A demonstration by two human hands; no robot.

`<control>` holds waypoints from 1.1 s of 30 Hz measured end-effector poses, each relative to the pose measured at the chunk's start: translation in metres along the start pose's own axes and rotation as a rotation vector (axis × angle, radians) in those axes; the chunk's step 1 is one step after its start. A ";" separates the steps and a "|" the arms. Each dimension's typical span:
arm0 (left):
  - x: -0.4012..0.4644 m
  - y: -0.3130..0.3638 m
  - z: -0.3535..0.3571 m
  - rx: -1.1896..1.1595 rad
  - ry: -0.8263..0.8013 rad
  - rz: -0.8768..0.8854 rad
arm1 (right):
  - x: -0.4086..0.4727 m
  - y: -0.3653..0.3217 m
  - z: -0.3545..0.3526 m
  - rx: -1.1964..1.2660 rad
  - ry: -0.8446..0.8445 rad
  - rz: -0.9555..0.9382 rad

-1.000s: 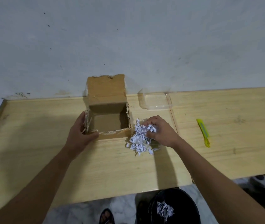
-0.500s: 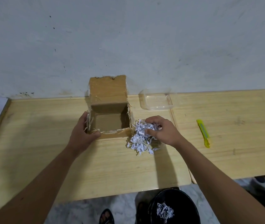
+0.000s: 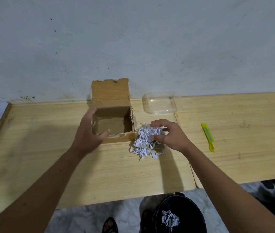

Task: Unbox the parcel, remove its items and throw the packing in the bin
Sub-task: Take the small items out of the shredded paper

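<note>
An open cardboard box [image 3: 119,140] stands on the wooden table [image 3: 32,148] against the wall, its lid flap upright, and its inside looks empty. My left hand [image 3: 89,135] hovers over the box's front left corner with the fingers spread. A heap of white shredded paper [image 3: 143,145] lies on the table just right of the box. My right hand [image 3: 170,137] claws into the top of the heap, thumb and fingers closed around shreds. Something dark shows under the paper by my thumb. The black bin [image 3: 192,207] stands on the floor below the table edge, with some shreds in it.
A clear plastic container [image 3: 158,105] sits behind the heap near the wall. A yellow cutter [image 3: 208,137] lies on the second table [image 3: 242,157] to the right. A sandalled foot [image 3: 109,226] shows beside the bin.
My left hand has let go of the box's left side and lifted over its corner with fingers spread. My right hand's fingers have opened slightly and dug into the paper heap.
</note>
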State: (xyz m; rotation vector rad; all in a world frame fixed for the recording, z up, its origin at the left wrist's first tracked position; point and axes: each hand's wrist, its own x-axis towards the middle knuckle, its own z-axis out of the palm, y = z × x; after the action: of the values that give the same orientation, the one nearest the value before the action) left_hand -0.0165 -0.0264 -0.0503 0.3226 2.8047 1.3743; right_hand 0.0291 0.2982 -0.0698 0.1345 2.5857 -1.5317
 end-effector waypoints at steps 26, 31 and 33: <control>-0.011 0.005 0.156 0.195 -0.332 0.575 | -0.013 0.076 0.003 -0.249 -0.068 -0.233; -0.001 0.007 0.163 0.125 -0.330 0.485 | -0.008 0.073 -0.007 -0.180 -0.072 -0.134; 0.001 0.011 0.166 0.092 -0.331 0.442 | -0.004 0.072 -0.012 -0.160 -0.080 -0.087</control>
State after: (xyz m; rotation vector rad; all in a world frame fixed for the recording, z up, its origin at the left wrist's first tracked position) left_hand -0.0005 0.1098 -0.1440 1.1143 2.6116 1.1098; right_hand 0.0428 0.3431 -0.1259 -0.0547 2.6690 -1.3192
